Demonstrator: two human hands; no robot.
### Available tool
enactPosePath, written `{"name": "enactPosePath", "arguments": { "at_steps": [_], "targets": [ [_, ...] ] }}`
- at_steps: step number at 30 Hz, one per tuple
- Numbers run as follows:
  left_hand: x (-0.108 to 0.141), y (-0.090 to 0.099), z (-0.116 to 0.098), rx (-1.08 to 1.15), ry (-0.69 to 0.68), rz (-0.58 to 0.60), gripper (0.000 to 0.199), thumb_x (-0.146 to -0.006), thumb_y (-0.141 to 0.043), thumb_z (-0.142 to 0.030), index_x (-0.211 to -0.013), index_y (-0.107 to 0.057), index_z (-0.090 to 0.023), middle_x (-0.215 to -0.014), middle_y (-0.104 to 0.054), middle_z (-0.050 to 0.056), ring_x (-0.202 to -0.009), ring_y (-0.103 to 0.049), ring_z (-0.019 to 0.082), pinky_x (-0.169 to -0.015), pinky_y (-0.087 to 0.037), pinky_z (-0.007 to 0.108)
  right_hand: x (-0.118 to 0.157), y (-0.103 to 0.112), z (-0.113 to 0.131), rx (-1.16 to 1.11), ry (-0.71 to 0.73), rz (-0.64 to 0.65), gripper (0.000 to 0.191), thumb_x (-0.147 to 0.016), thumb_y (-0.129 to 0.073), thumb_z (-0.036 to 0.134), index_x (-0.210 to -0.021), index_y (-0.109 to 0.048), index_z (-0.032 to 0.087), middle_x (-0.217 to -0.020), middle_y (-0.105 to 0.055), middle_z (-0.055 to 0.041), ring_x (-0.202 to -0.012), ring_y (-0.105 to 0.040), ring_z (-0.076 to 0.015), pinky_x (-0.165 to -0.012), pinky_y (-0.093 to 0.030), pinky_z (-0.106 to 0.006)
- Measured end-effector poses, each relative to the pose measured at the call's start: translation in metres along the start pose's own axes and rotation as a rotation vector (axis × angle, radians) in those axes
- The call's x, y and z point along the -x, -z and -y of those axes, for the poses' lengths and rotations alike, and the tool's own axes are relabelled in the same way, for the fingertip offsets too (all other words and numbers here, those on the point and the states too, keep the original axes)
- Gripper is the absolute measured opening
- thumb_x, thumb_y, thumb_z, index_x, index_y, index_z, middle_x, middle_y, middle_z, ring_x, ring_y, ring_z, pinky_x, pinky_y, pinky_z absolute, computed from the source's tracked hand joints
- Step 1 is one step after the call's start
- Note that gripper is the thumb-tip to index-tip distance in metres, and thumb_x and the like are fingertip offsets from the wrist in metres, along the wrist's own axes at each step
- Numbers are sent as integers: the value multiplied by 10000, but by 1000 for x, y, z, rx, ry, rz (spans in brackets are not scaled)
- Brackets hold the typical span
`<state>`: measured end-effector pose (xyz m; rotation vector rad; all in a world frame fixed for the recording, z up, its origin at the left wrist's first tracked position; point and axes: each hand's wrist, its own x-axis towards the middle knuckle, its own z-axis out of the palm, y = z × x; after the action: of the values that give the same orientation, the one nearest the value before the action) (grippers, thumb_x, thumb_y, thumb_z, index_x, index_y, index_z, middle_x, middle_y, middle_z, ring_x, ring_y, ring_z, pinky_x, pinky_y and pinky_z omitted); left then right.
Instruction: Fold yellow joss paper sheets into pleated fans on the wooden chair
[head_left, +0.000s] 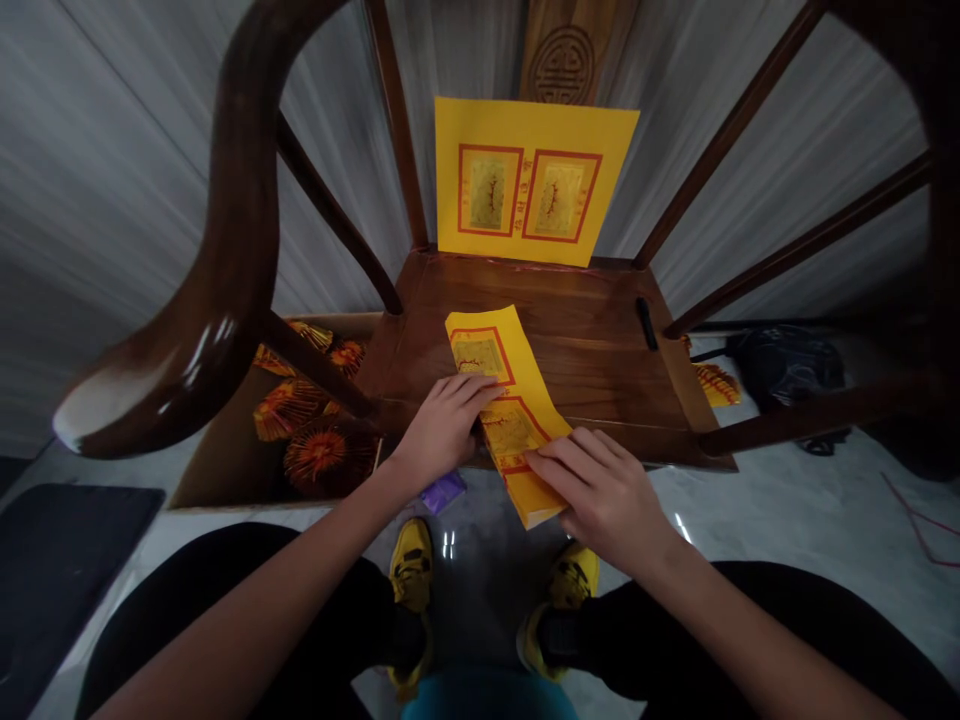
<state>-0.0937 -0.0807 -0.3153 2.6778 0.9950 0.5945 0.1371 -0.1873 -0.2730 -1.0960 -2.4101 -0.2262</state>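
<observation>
Yellow paper [531, 375], folded, red-framed gold panels, slanted over the front of a wooden chair seat [592, 330]. Left hand [445, 422], grip closed on its left edge; right hand [604, 490], grip pinching its lower right edge. Second yellow sheet [529, 132], propped against the chair back [566, 60]

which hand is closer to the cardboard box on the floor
Left. The left hand, on the yellow paper, is to the right of the cardboard box; the right hand, at the paper's lower end, is farther right.

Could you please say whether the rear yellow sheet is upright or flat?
Upright: the rear yellow sheet rises from the chair seat, partly hiding the carved splat.
</observation>
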Motion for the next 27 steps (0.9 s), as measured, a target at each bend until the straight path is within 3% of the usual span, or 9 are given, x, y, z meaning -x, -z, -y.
{"name": "enactPosePath", "arguments": {
  "at_steps": [6, 9, 12, 14, 16, 19, 22, 25, 27],
  "targets": [
    [-15, 17, 36, -52, 93, -44, 495, -907, -601, -163, -1396, -619, -243, -1515, -594, 90, -1428, -464, 308, -1156, -328, 535, 1, 18, -16, -134, 189, -95, 269, -893, -582, 38, -1115, -701, 131, -1003, -747, -96, -914, -608, -238, -785, -496, -399],
    [-18, 24, 51, -63, 114, -58, 484, -892, -587, -143, -1361, -647, -249, -1487, -615, 88, -1420, -467, 304, -1165, -308, 530, 5, 28, -30, -272, 96, -84, 237, -928, -676, 135, -1161, -696, 170, -1036, -745, -90, -949, -628, -240, -798, -510, -412],
    [-18, 20, 52, -55, 155, -87, 525, -854, -564, -94, -1343, -651, -265, -1482, -611, 80, -1419, -455, 308, -1168, -306, 545, 9, 31, -42, -387, -32, -127, 252, -916, -726, 174, -1162, -706, 226, -1028, -728, -67, -949, -640, -230, -801, -521, -406],
    [-18, 12, 48, -48, 233, -152, 562, -844, -581, -112, -1375, -618, -290, -1561, -525, 82, -1462, -384, 340, -1175, -299, 582, 10, 28, -46, -390, -65, -92, 251, -918, -694, 139, -1148, -708, 239, -1028, -714, -62, -947, -632, -223, -809, -514, -401],
    [-20, 2, 45, -12, 363, -249, 650, -822, -626, -156, -1451, -534, -289, -1641, -385, 108, -1492, -302, 387, -1182, -298, 620, 12, 20, -45, -333, -73, 24, 290, -888, -641, 66, -1124, -700, 223, -1028, -695, -66, -942, -608, -224, -816, -495, -400],
    [-26, -8, 43, 115, 592, -381, 790, -758, -691, -203, -1501, -421, -224, -1646, -263, 179, -1464, -297, 429, -1202, -288, 646, 11, 5, -38, -204, -68, 177, 396, -771, -597, -13, -1091, -685, 202, -1019, -664, -63, -946, -572, -232, -827, -478, -392],
    [-36, -12, 42, 400, 767, -420, 719, -773, -650, -192, -1453, -417, -191, -1591, -354, 202, -1385, -437, 381, -1201, -331, 613, 5, -6, -28, -91, -9, 184, 430, -739, -617, -4, -1121, -676, 184, -1027, -658, -64, -964, -566, -243, -843, -485, -392],
    [-44, -15, 36, 751, 868, -465, 545, -858, -567, -218, -1390, -447, -204, -1522, -496, 162, -1347, -533, 300, -1196, -389, 515, -4, -13, -17, -8, 78, 150, 393, -801, -620, 19, -1165, -667, 161, -1012, -674, -63, -949, -569, -238, -832, -489, -389],
    [-45, -20, 31, 814, 831, -501, 465, -907, -542, -277, -1363, -467, -223, -1503, -522, 138, -1392, -506, 293, -1213, -370, 504, -11, -18, -8, 35, 97, 134, 339, -864, -604, 46, -1181, -664, 152, -1017, -687, -69, -937, -571, -233, -811, -492, -386]
  ]
}}
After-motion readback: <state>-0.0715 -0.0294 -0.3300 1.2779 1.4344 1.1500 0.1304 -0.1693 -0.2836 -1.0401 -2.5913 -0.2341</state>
